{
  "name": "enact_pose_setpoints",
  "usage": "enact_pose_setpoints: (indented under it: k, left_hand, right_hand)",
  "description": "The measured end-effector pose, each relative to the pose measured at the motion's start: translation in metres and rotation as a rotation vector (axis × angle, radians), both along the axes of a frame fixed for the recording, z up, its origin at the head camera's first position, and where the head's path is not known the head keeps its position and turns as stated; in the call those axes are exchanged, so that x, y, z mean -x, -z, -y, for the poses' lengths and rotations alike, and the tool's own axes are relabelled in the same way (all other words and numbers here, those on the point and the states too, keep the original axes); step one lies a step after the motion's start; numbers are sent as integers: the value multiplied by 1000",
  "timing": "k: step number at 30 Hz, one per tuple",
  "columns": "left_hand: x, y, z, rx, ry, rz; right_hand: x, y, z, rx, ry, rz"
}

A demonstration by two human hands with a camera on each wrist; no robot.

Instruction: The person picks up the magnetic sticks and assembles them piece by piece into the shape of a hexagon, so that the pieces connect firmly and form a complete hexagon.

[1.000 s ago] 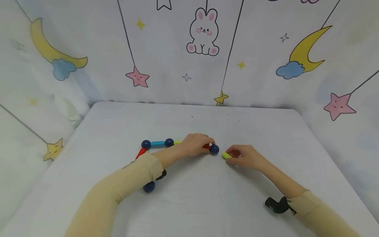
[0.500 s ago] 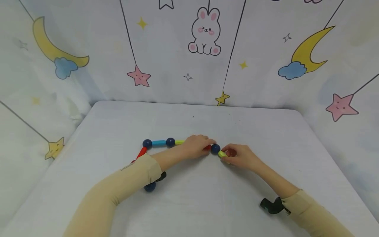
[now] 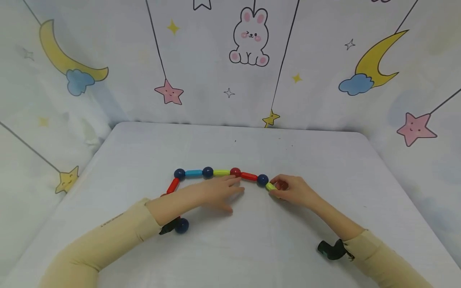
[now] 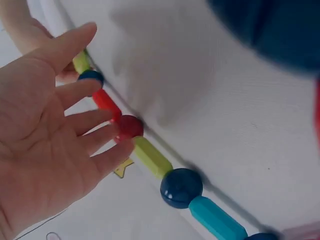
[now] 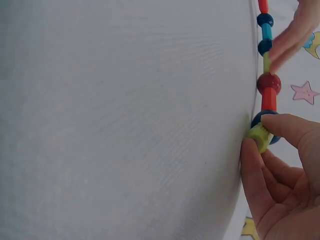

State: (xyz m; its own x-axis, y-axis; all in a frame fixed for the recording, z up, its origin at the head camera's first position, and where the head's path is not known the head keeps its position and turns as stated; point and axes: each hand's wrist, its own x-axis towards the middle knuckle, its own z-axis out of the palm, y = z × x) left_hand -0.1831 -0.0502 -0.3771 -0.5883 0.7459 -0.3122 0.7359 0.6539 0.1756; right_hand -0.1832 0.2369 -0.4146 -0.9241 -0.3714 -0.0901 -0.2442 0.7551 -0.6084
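Note:
A chain of coloured rods and balls curves across the table. My right hand (image 3: 295, 191) pinches a short yellow-green rod (image 5: 259, 137) between thumb and fingers, its far end against a dark blue ball (image 3: 262, 180). From that ball a red rod (image 3: 249, 176) leads to a red ball (image 3: 235, 172). My left hand (image 4: 55, 135) holds nothing; its fingers are spread just in front of the chain, near the red ball. Farther left are a light blue rod (image 3: 193, 173) and another red rod (image 3: 173, 185). My left forearm hides part of the chain there.
A dark blue ball (image 3: 181, 225) lies beside my left sleeve at the chain's near left end. The white table (image 3: 230, 256) meets a patterned cloth backdrop (image 3: 201, 52) at its far edge. A black wrist camera (image 3: 331, 250) sticks out below my right cuff.
The right hand has brought the yellow-green rod left to the end blue ball. My left hand has let go of the red rod and drawn back left, uncovering the red ball.

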Motion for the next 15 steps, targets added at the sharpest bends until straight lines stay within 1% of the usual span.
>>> enact_pose_setpoints:
  k: [2,5,7,9,11,13,15]
  left_hand:
    - [-9,-4,9,13,-27,57]
    - [-20,-9,27,40,-66,113]
    - [-26,-14,41,59,-83,140]
    - [-30,-17,58,65,-114,188]
    - [-33,-19,74,56,-157,255]
    - [-35,-20,90,28,-192,315]
    - [-38,-17,101,-23,-197,350]
  right_hand:
    - [0,0,0,-2,-3,-4]
    - [0,1,0,6,-9,-6]
    - [0,1,1,11,-10,-6]
    - [-1,1,1,18,-10,-7]
    - [-1,1,1,22,-15,-14]
    - [-1,0,1,32,-18,-15]
    - [-2,-1,1,42,-20,-6]
